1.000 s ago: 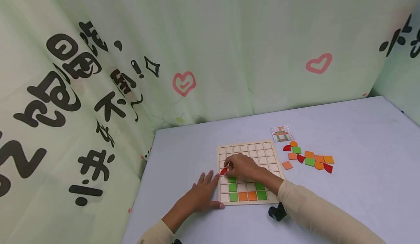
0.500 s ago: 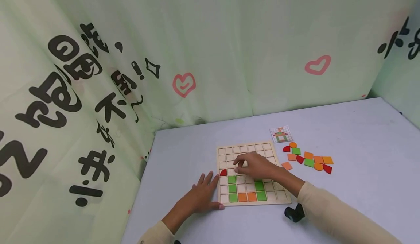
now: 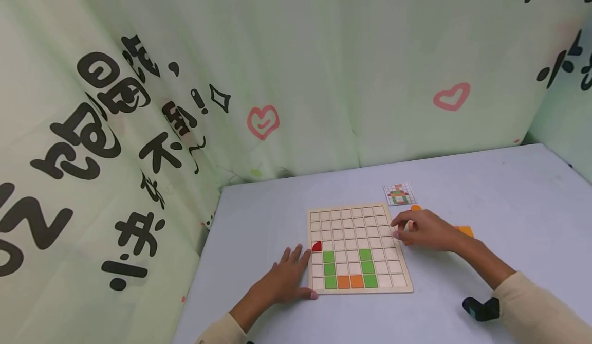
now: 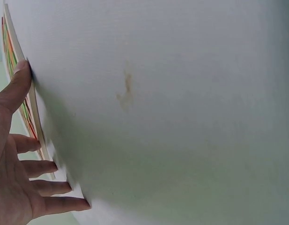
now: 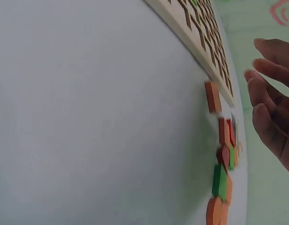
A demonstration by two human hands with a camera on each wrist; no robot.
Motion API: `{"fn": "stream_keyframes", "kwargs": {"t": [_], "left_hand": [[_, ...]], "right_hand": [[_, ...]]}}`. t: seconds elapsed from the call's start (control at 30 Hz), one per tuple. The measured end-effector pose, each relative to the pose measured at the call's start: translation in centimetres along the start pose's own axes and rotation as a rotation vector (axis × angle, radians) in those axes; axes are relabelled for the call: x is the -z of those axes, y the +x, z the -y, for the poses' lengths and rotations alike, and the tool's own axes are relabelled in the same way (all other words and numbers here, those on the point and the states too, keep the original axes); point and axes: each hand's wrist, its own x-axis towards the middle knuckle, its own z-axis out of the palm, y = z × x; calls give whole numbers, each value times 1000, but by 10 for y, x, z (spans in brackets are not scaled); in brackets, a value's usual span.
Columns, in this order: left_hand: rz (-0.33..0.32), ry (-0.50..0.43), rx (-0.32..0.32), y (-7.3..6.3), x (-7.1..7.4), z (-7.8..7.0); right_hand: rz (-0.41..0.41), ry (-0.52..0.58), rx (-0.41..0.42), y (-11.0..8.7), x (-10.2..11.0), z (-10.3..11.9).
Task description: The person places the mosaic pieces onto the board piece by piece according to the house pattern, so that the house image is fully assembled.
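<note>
A wooden grid board lies on the table. It bears a red quarter-round tile at its left edge, two columns of green squares and two orange squares in the bottom row. My left hand lies spread at the board's left side, its thumb at the lower left corner. Beyond the board's right edge, my right hand hovers over the loose tiles, fingers loosely bent and nothing between them. It hides most of those tiles in the head view; the right wrist view shows an orange tile nearest the board.
Behind the loose tiles lies a small pattern card. An orange round tile and an orange square tile show around the right hand. A green tile stands out in the right wrist view. A printed curtain hangs behind the table.
My right hand has left the red quarter-round tile on the board and moved right, over the loose tiles. The left hand keeps its place at the board's edge.
</note>
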Motion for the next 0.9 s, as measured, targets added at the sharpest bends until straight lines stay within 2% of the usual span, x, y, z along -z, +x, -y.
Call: {"fn": "stream_keyframes", "kwargs": {"t": [0.2, 0.3, 0.6, 0.9], "left_hand": [[-9, 21, -3, -2, 1, -1], [-8, 23, -2, -2, 0, -1], [-16, 25, -6, -2, -1, -1], [-17, 33, 0, -3, 0, -1]], "right_hand": [[-26, -37, -135, -27, 31, -30], [-28, -57, -173, -37, 42, -45], [-68, -141, -190, -63, 59, -88], [-63, -183, -191, -69, 59, -104]]}}
